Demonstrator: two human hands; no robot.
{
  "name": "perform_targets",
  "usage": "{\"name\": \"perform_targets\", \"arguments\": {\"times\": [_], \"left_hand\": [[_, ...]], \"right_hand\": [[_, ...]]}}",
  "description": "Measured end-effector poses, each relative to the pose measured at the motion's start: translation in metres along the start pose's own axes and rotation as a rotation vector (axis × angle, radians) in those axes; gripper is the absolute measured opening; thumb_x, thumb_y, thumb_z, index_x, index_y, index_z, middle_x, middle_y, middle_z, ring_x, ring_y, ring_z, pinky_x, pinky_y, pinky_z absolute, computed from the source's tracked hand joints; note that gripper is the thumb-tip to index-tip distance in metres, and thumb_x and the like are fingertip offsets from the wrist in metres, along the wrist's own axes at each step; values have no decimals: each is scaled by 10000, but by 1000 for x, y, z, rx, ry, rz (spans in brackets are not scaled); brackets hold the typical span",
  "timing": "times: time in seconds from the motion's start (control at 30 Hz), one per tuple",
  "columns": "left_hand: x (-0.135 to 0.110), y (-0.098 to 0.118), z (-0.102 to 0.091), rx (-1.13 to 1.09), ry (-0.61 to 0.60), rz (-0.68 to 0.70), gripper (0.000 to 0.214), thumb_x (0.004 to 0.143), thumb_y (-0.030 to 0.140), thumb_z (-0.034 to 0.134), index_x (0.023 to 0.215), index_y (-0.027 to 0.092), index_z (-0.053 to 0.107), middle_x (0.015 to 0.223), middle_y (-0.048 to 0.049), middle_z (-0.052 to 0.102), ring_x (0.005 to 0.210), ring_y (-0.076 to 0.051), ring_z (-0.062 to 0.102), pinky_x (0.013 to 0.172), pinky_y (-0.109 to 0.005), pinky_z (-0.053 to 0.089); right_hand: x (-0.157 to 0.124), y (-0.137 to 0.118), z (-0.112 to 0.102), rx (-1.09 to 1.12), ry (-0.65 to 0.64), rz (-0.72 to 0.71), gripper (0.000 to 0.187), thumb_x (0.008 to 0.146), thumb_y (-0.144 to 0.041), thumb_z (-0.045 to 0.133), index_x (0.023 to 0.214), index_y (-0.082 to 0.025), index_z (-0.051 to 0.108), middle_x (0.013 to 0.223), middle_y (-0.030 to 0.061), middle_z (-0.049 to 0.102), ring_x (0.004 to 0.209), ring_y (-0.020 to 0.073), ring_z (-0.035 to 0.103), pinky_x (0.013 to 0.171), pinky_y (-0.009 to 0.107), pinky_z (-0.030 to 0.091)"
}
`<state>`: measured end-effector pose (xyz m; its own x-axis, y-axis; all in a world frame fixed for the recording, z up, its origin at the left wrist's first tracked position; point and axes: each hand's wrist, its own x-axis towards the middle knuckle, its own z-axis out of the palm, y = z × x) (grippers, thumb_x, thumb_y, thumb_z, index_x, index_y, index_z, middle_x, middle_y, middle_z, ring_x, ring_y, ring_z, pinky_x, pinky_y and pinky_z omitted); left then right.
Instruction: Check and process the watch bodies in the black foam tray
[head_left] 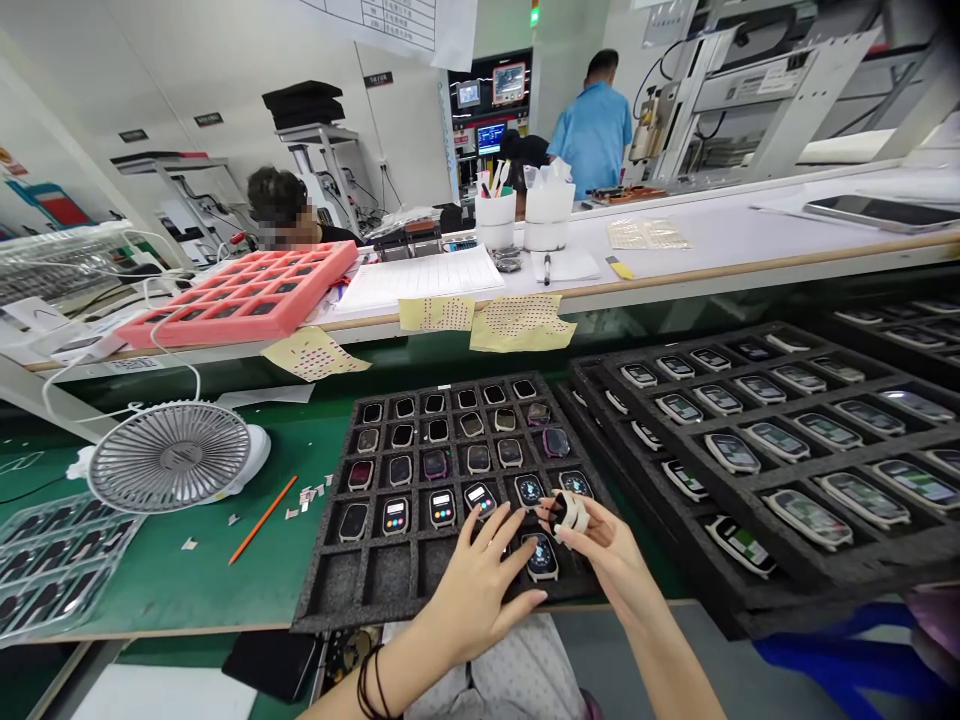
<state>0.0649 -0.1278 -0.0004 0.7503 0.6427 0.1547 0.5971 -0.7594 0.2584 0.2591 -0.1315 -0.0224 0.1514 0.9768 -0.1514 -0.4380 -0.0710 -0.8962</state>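
My left hand (480,580) is spread flat over the lower part of a black foam tray (390,612), fingers stretched out among the watch faces. Its fingertips are close to a smartwatch with a lit screen (480,498) and another with a round dial (540,556); I cannot tell whether they touch. Above the tray's right side, my right hand (611,550) pinches a pale-cased smartwatch (576,515), tilted, its screen mostly hidden. More watches sit in the tray's compartments, some lit and some dark. The front left compartments show bare foam.
Stacked foam trays of watches (750,450) stand to the right. On the left are a small fan (171,455), an orange stick (262,520) and a clear tray (60,570). A shelf behind carries a pink tray (292,310) and white cups (495,220). Other people are beyond.
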Motion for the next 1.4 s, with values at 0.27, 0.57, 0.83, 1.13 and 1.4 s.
{"name": "perform_targets", "arguments": {"times": [0.27, 0.57, 0.83, 1.13, 1.4], "left_hand": [[10, -11, -18, -84, 56, -38, 386, 927, 394, 461, 1263, 209, 503, 1362, -118, 481, 1282, -259, 409, 1057, -487, 361], [44, -10, -2, -42, -95, -7, 622, 858, 473, 548, 1358, 153, 361, 1448, -160, 385, 1364, -308, 296, 1082, -545, 299], [58, -27, 0, -46, -118, 7, 569, 966, 468, 296, 1432, 148, 230, 1487, -107, 338, 1405, -240, 212, 1133, -562, 162], [37, -16, -10, -37, -50, 44, 502, 978, 392, 306, 1423, 164, 264, 1453, -101, 401, 1375, -217, 292, 1140, -502, 194], [89, -7, 13, -15, -33, 146, 512, 974, 428, 293, 1407, 156, 293, 1466, -109, 379, 1375, -239, 291, 1120, -528, 204]], "right_hand": [[1, 2, -4, 25, -33, -1, 458, 574, -327, 851, 983, -194, 692, 991, 111, 729, 963, 311, 669, 941, 480, 482], [0, 5, -4, 72, 11, -23, 456, 564, -338, 855, 971, -204, 699, 970, 102, 731, 951, 320, 670, 937, 495, 480], [0, 5, -4, 103, 37, -49, 440, 597, -322, 835, 990, -186, 689, 1000, 123, 722, 979, 338, 659, 945, 539, 466], [-3, -9, -10, 133, 23, -57, 367, 628, -296, 818, 956, -190, 692, 988, 107, 727, 992, 350, 656, 935, 571, 468], [-10, -17, -32, 132, 180, -130, 437, 596, -313, 836, 1000, -215, 701, 1005, 120, 721, 992, 351, 653, 971, 594, 416]]}}
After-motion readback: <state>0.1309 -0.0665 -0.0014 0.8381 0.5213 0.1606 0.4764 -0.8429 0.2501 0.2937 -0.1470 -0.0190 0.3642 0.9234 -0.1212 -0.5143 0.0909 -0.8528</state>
